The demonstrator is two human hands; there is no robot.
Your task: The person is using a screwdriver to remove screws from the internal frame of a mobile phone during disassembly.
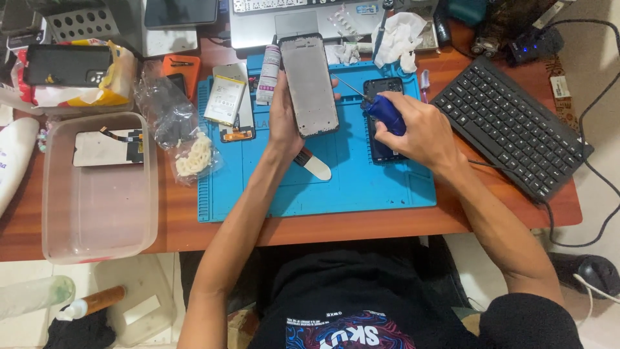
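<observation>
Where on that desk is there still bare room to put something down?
The blue mat is bare along its near edge, below the right hand and right of the white pry tool. The wood strip between mat and desk edge is free too. The clear tub has bare floor in its near half. The back, around the laptop, tissues and keyboard, is crowded.

The work mat [336,187] lay at the centre of the surface [181,226]. A keyboard [510,123] sat right of the mat, a plastic tub [97,194] left of it, a laptop [310,16] behind it, and a phone body [381,129] on it.
</observation>
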